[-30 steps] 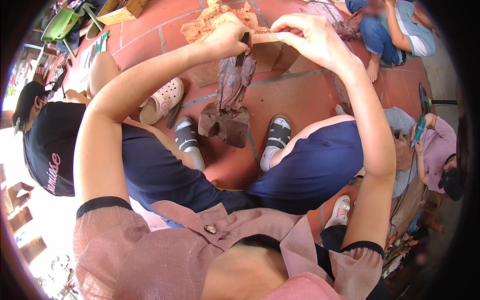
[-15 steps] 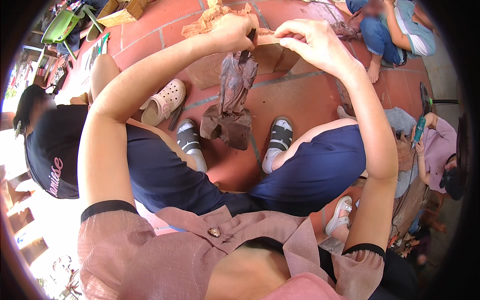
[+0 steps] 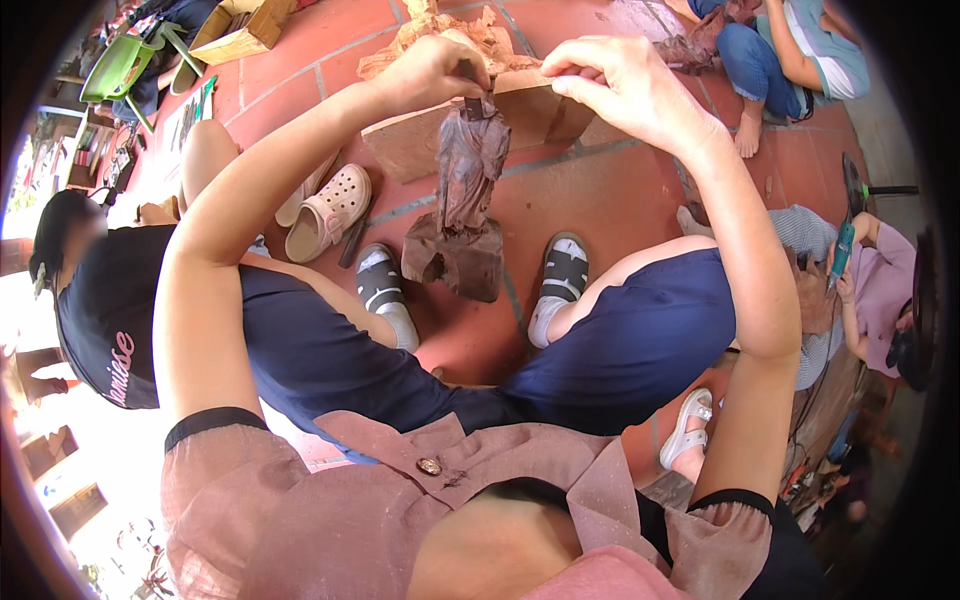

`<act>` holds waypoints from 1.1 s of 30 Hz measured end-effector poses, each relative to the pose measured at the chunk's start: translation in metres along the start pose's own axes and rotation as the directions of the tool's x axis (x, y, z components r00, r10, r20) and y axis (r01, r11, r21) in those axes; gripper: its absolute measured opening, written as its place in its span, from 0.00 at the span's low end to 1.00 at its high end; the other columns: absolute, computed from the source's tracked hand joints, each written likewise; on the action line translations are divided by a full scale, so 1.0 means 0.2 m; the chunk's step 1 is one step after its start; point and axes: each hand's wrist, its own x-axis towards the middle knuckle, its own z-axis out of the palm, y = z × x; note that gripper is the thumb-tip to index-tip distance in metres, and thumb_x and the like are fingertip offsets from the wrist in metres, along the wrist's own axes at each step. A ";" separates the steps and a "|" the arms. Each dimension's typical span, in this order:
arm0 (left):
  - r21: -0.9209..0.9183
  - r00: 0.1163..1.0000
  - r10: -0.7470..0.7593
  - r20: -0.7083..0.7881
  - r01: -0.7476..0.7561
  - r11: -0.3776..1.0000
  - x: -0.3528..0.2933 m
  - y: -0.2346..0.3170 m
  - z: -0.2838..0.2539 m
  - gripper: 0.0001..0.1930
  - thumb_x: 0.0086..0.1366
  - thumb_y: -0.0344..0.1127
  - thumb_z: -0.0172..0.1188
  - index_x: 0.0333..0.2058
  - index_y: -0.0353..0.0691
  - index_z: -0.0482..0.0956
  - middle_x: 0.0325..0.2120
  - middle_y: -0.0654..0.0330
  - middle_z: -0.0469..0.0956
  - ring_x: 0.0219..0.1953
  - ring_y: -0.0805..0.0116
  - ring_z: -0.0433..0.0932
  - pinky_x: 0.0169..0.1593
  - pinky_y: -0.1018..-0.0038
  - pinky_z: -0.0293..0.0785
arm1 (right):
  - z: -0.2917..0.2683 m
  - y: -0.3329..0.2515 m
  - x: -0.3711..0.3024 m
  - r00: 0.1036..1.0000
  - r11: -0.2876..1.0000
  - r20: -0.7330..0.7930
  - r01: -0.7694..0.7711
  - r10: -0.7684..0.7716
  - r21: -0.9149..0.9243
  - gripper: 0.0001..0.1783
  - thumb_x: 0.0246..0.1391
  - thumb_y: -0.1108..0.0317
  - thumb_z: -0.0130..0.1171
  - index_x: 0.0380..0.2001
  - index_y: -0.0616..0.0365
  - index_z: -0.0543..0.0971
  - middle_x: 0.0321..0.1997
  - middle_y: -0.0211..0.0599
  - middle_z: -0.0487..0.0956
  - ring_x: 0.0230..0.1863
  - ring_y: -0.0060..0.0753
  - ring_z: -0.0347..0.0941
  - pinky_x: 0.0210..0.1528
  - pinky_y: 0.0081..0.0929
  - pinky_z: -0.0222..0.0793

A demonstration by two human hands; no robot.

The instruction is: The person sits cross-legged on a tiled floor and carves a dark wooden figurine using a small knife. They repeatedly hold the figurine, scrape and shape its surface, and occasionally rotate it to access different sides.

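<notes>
Between my feet stands a dark brown carved wooden figure (image 3: 472, 170) on a rough block base (image 3: 455, 258). My left hand (image 3: 440, 72) is closed above its top, gripping a small dark flat piece that shows at the fingertips against the head of the figure. The kind of piece is not clear. To the right, my right hand (image 3: 630, 88) is raised with thumb and fingers pinched together; what is in the pinch, if anything, I cannot make out. A pale orange wood carving (image 3: 500, 45) lies just beyond both hands, on a wooden block (image 3: 540, 110).
Sandalled feet (image 3: 378, 285) flank the figure on red floor tiles. Pale clogs (image 3: 330, 210) and a dark flat bar (image 3: 352, 243) lie left. A person in black (image 3: 110, 290) sits close left; another person (image 3: 840, 285) at right holds a teal power tool (image 3: 842, 252).
My left hand has shifted slightly left and down, with the dark piece now lower at the figure's head. The right hand has moved slightly left, still pinched.
</notes>
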 end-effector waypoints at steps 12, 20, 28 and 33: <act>-0.038 0.999 -0.003 -0.040 0.002 0.999 -0.13 -0.01 0.07 0.06 0.55 0.27 0.62 0.33 0.39 0.80 0.30 0.59 0.80 0.32 0.70 0.80 0.39 0.76 0.76 | 0.02 -0.05 0.03 0.999 0.998 -0.004 0.046 -0.046 0.031 0.09 0.54 0.70 0.55 0.37 0.62 0.77 0.31 0.39 0.78 0.32 0.26 0.74 0.38 0.23 0.70; -0.058 0.995 -0.063 -0.077 0.058 0.997 -0.19 -0.04 0.09 0.06 0.55 0.25 0.62 0.34 0.36 0.80 0.31 0.61 0.78 0.36 0.74 0.78 0.40 0.78 0.75 | 0.02 -0.02 0.01 0.999 0.999 -0.031 0.036 -0.036 0.022 0.09 0.54 0.69 0.55 0.37 0.62 0.77 0.29 0.38 0.78 0.31 0.26 0.73 0.37 0.24 0.69; 0.049 0.916 -0.195 -0.350 0.226 0.973 -0.14 -0.12 -0.28 0.07 0.59 0.27 0.59 0.37 0.34 0.80 0.30 0.61 0.80 0.30 0.74 0.79 0.35 0.78 0.76 | 0.01 -0.04 0.01 0.999 0.999 -0.039 0.033 -0.032 0.014 0.09 0.51 0.70 0.56 0.35 0.62 0.77 0.27 0.40 0.77 0.28 0.30 0.73 0.35 0.26 0.69; 0.328 0.960 -0.082 -0.269 0.172 0.929 -0.03 -0.42 -0.19 0.11 0.59 0.38 0.54 0.36 0.41 0.81 0.32 0.53 0.80 0.36 0.55 0.79 0.41 0.63 0.74 | 0.05 0.04 0.04 0.978 0.980 -0.092 0.179 -0.187 -0.091 0.06 0.47 0.69 0.55 0.27 0.59 0.77 0.24 0.46 0.76 0.29 0.46 0.75 0.33 0.35 0.70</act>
